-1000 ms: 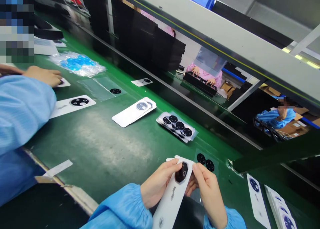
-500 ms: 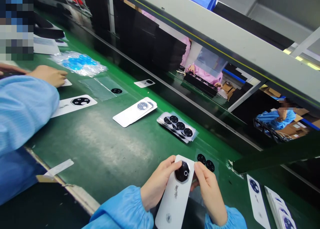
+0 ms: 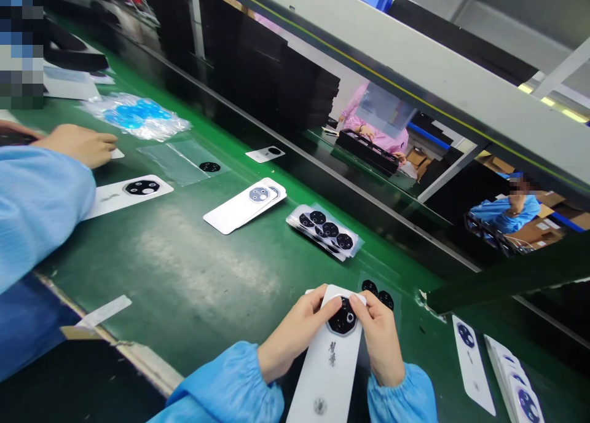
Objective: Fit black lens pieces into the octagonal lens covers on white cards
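Observation:
A white phone-shaped panel (image 3: 328,374) with a black octagonal camera piece (image 3: 342,317) near its top is held between both my hands over the bench edge. My left hand (image 3: 292,328) grips its left side, the thumb pressing on the black piece. On the other side, my right hand (image 3: 380,334) holds the upper right corner, its thumb also on the piece. Just behind my right hand lies a clear sheet with black round pieces (image 3: 385,299). Beyond it is a stack of clear sheets bearing similar black pieces (image 3: 325,231).
White panels (image 3: 239,209) lie mid-bench, another single panel (image 3: 473,364) and a stack (image 3: 516,380) at right. A blue-and-clear plastic bag (image 3: 138,114) is at back left. A co-worker's hand (image 3: 80,145) and blue sleeve are at left. A green post (image 3: 507,281) crosses at right.
My right thumb has moved from the panel's edge onto the black piece. The panel has shifted slightly right. The co-worker's arm appears a little farther left, as the whole view has shifted.

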Demonstrator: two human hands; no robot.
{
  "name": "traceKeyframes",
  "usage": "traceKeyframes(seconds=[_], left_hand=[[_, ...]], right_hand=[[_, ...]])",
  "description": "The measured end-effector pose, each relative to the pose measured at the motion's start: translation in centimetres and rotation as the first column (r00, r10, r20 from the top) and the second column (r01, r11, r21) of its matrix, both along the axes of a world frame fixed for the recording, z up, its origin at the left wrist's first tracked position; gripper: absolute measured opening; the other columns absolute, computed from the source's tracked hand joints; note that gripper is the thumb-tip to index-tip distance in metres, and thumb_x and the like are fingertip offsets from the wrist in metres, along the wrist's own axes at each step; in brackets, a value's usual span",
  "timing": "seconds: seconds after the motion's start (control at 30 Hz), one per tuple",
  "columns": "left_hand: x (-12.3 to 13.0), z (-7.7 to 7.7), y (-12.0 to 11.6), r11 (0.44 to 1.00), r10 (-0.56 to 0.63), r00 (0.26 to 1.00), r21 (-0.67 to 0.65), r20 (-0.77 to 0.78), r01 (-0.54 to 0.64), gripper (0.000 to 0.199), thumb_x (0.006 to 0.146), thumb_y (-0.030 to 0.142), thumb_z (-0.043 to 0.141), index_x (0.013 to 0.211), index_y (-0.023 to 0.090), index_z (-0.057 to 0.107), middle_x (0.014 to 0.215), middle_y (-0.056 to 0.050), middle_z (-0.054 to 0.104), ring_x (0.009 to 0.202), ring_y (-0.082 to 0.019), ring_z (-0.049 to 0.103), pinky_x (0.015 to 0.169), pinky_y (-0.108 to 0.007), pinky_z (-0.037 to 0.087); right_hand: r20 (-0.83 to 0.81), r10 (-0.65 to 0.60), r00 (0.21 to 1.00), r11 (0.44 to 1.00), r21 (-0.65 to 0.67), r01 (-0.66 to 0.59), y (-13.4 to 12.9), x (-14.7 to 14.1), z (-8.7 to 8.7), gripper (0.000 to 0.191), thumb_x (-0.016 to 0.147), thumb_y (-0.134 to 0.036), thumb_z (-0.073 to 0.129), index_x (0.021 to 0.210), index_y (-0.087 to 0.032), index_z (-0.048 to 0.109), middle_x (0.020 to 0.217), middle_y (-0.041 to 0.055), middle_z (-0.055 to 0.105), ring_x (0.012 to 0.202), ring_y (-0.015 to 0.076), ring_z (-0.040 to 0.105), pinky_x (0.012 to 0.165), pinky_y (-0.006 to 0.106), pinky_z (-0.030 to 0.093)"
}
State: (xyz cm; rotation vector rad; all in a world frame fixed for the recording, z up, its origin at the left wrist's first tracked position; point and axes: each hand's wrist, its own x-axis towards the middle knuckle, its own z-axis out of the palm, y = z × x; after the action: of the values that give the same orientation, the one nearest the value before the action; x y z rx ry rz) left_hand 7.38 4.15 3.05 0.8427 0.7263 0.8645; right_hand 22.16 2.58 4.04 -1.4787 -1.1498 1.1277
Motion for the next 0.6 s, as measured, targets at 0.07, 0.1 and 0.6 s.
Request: traceKeyframes(seconds=[0.07, 0.1, 0.6], left_hand=[[-0.2, 0.1, -0.1, 0.995, -0.098, 0.994, -0.006, 0.038, 0.098, 0.033, 0.072, 0.040, 0.072, 0.091, 0.017, 0.057, 0.083, 0.000, 0.062, 0.076, -0.016, 0.058, 0.066, -0.024, 0.043], [-0.2, 0.1, -0.1, 0.992, -0.124, 0.991, -0.002, 0.051, 0.125, 0.034, 0.069, 0.036, 0.074, 0.092, 0.018, 0.057, 0.085, -0.001, 0.063, 0.079, -0.017, 0.059, 0.068, -0.025, 0.044], [0.3, -0.7, -0.1, 0.985, 0.094, 0.989, 0.158, -0.118, -0.074, 0.034, 0.081, 0.052, 0.057, 0.084, 0.017, 0.058, 0.081, -0.002, 0.062, 0.074, -0.018, 0.057, 0.066, -0.026, 0.045]], right_hand=[[-0.003, -0.026, 1.000, 1.000, -0.004, 0.026, 0.0, 0.3, 0.1, 0.040, 0.072, -0.055, 0.067, 0.066, -0.017, 0.057, 0.058, -0.0045, 0.049, 0.054, 0.0109, 0.042, 0.050, 0.022, 0.034], [-0.004, -0.036, 0.999, 0.999, -0.003, 0.036, 0.1, 0.4, 0.2, 0.040, 0.071, -0.055, 0.068, 0.067, -0.017, 0.057, 0.058, -0.0044, 0.050, 0.054, 0.0111, 0.043, 0.050, 0.022, 0.034], [-0.154, -0.044, 0.987, 0.997, -0.066, 0.034, -4.0, 1.2, -0.5, 0.035, 0.074, -0.049, 0.070, 0.081, -0.017, 0.060, 0.074, 0.0041, 0.069, 0.065, 0.0183, 0.064, 0.060, 0.028, 0.049]])
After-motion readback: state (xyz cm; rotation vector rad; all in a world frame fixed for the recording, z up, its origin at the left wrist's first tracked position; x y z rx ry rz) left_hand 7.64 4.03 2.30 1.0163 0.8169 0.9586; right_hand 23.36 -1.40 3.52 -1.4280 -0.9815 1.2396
